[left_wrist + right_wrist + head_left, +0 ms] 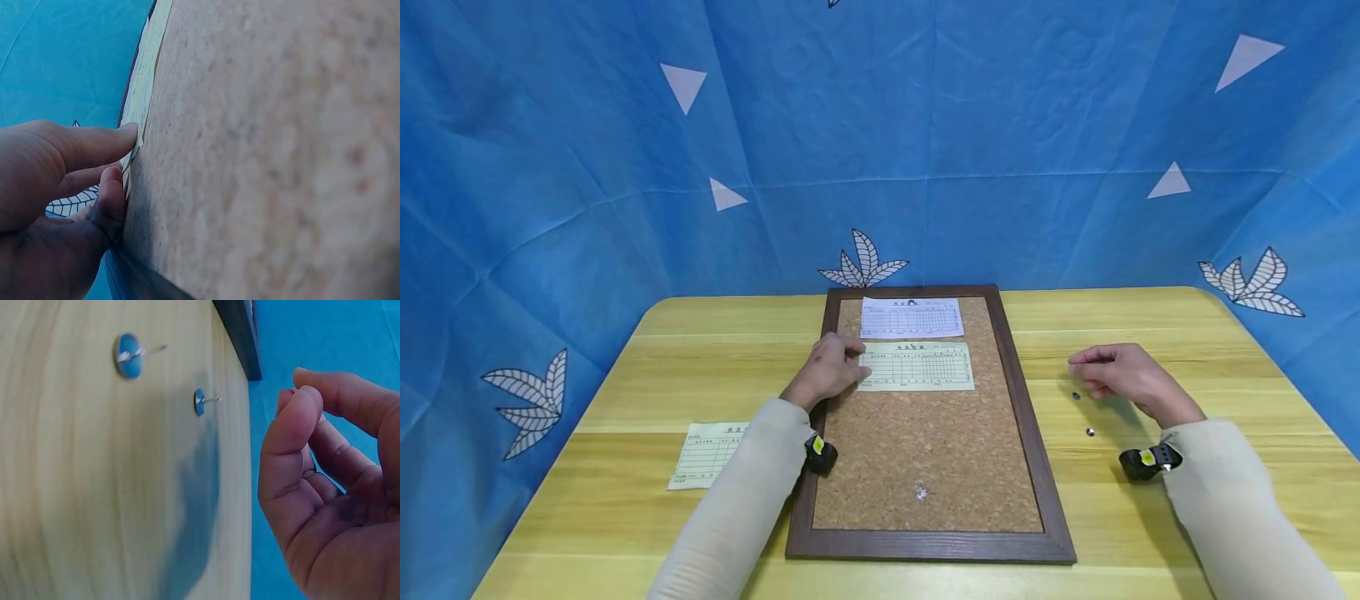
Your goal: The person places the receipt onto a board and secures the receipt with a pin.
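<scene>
My left hand (831,367) rests at the left edge of a pale green printed slip (917,367) on a corkboard (917,450), fingertips touching the slip's edge. In the left wrist view the thumb and fingers are extended to the paper (147,81) along the cork. A white printed slip (912,319) lies just above the green one, with a tack (912,302) at its top. Right of the board, my right hand (1123,373) hovers over the table, its thumb and index fingertips (300,406) together; I cannot tell whether something small is between them.
Two thumbtacks (129,356) lie point up on the wooden table (737,358), below the right hand. Another green slip (703,457) lies left of the board, partly behind the left sleeve. Something small and silvery (921,492) sits low on the cork. A blue curtain (925,125) hangs behind.
</scene>
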A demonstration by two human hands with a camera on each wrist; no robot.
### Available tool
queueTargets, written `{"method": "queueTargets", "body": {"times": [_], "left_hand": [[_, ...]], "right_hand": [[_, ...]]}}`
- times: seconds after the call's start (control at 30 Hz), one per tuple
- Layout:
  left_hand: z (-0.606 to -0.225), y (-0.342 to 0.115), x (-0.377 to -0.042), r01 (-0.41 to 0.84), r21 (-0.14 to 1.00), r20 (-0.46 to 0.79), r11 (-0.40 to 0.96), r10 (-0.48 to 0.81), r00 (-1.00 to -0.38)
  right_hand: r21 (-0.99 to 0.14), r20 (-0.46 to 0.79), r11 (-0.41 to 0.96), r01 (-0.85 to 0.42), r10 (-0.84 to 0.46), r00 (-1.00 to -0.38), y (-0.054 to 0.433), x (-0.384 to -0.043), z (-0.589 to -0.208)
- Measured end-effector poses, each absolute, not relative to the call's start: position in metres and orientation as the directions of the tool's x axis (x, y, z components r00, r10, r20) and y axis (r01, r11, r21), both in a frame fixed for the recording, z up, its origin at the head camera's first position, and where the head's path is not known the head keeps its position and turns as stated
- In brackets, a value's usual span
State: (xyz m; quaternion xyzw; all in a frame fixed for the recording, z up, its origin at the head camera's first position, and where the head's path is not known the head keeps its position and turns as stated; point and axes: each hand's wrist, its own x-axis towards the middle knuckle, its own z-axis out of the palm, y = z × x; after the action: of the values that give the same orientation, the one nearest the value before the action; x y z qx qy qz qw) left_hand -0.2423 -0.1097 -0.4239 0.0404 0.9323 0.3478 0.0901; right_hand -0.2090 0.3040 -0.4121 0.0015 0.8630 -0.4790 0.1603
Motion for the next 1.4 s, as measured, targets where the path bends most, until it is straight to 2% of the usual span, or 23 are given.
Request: {"method": "queueTargets", "body": {"times": [1.4], "left_hand": [[-0.428, -0.111, -0.243, 0.038, 0.654, -0.117, 0.756, 0.151, -0.982]], "right_hand": [[-0.771, -0.352, 0.603, 0.205, -0.134, -0.926, 0.313, -0.198, -0.432]]}}
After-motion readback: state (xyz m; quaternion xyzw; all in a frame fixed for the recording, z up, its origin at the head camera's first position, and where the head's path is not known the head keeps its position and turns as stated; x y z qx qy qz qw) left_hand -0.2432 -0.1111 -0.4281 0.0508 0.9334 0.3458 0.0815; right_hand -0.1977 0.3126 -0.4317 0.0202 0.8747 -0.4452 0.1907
